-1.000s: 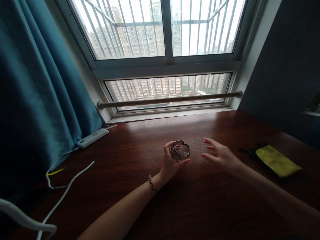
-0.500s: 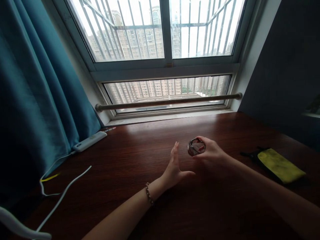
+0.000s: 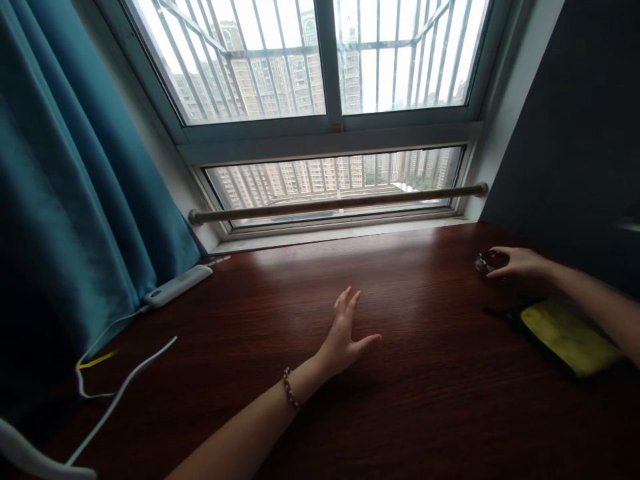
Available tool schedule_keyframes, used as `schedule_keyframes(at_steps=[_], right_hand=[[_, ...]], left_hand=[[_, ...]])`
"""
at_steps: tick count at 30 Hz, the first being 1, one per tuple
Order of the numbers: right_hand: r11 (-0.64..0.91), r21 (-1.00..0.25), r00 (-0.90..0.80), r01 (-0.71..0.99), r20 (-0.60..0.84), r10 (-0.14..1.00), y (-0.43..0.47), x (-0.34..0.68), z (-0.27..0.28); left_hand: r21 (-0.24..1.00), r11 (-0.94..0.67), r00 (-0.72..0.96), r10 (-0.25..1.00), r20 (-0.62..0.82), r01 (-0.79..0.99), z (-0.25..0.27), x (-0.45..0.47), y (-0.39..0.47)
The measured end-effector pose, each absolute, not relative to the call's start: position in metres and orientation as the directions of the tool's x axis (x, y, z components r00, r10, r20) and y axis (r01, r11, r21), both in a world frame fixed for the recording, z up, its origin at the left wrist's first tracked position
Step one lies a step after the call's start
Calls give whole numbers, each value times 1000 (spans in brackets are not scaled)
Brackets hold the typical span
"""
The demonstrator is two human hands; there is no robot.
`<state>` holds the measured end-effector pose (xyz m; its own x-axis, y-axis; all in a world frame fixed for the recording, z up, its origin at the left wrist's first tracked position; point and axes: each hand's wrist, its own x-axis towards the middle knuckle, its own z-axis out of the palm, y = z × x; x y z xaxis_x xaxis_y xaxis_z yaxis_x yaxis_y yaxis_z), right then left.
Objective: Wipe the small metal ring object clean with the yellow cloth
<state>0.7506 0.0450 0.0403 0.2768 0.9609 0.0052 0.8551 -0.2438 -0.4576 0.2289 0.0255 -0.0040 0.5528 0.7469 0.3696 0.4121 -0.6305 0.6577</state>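
My right hand (image 3: 517, 263) is at the far right of the dark red-brown wooden table (image 3: 425, 347), beyond the yellow pouch. Its thumb and fingers are closed round a small, round, clear glass-like object (image 3: 483, 263); the hand hides part of it, and its exact kind is unclear. My left hand (image 3: 344, 337) is over the middle of the table, holding nothing. Its fingers are apart and the thumb points right. A beaded bracelet (image 3: 290, 389) circles the left wrist.
A yellow and black pouch (image 3: 567, 337) lies at the right. A white power strip (image 3: 179, 286) sits at the left beside the blue curtain (image 3: 120, 200), with a white cable (image 3: 123, 397) nearer me. Behind the table are a window and a metal rail (image 3: 345, 202).
My right hand has carried the clear object from the table's middle to the far right, away from my left hand. The left hand stays in nearly the same place, still spread.
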Motion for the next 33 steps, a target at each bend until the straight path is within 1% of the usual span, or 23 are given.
schedule_keyframes(at_steps=[3, 8, 17, 21, 25, 27, 29, 33], right_hand=[[-246, -461, 265, 852, -25, 964, 50, 765, 33], [-228, -506, 227, 832, -65, 972, 57, 778, 26], [-191, -558, 169, 807, -92, 981, 64, 779, 20], [-191, -552, 168, 812, -91, 981, 66, 782, 16], [-222, -506, 203, 834, -93, 975, 68, 784, 12], [-221, -468, 223, 855, -53, 973, 67, 781, 11], [-219, -419, 257, 881, 36, 966, 60, 775, 9], [-270, -302, 341, 914, 216, 915, 19, 750, -7]], left_hand=[[634, -644, 568, 738, 365, 429, -3, 228, 25], [602, -656, 588, 729, 350, 456, -2, 228, 22], [581, -692, 605, 697, 385, 428, -2, 227, 22], [587, -685, 603, 703, 377, 431, -2, 227, 22], [596, -671, 598, 715, 362, 441, -1, 228, 21], [592, -670, 599, 716, 358, 448, 0, 227, 21], [586, -677, 602, 711, 364, 445, 0, 227, 20], [585, -687, 602, 702, 380, 431, 0, 227, 20]])
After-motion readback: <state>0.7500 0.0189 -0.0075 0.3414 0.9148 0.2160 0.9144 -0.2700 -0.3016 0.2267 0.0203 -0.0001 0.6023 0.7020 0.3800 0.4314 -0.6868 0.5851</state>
